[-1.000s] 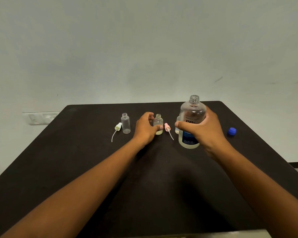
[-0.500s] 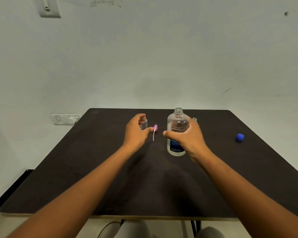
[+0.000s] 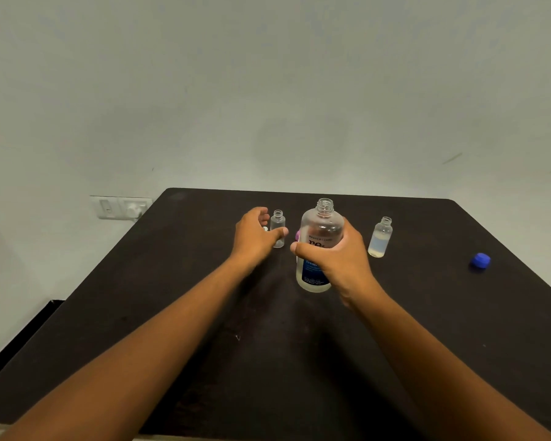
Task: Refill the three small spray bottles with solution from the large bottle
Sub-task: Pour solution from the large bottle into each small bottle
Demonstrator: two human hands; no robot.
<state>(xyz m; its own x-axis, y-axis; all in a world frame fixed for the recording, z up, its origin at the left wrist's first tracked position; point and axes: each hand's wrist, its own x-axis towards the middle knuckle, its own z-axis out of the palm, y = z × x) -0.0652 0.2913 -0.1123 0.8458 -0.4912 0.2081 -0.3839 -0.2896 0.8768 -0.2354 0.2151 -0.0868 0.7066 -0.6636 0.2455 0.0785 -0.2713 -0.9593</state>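
1. While the large bottle point(image 3: 319, 246) stands upright and uncapped mid-table point(image 3: 204, 313), the right hand point(image 3: 337, 257) wraps its body over the label, thumb toward the left.
2. Left hand point(image 3: 255, 238) curls around an empty small bottle point(image 3: 277, 227), thumb across its front; firm grip or only a touch, cannot tell.
3. A second small bottle point(image 3: 380, 237), part-filled with cloudy liquid, stands uncapped, well right of the large one. Third bottle not visible; a pink scrap point(image 3: 297, 236) peeks out behind the large bottle, possibly a sprayer.
4. Blue cap point(image 3: 479, 261) lies far right.
5. Handling judgement: large bottle is smooth plastic, mostly empty, so light; hold at mid-body. Small bottles are light, tippy and narrow-necked; steady low on the body while pouring slowly.
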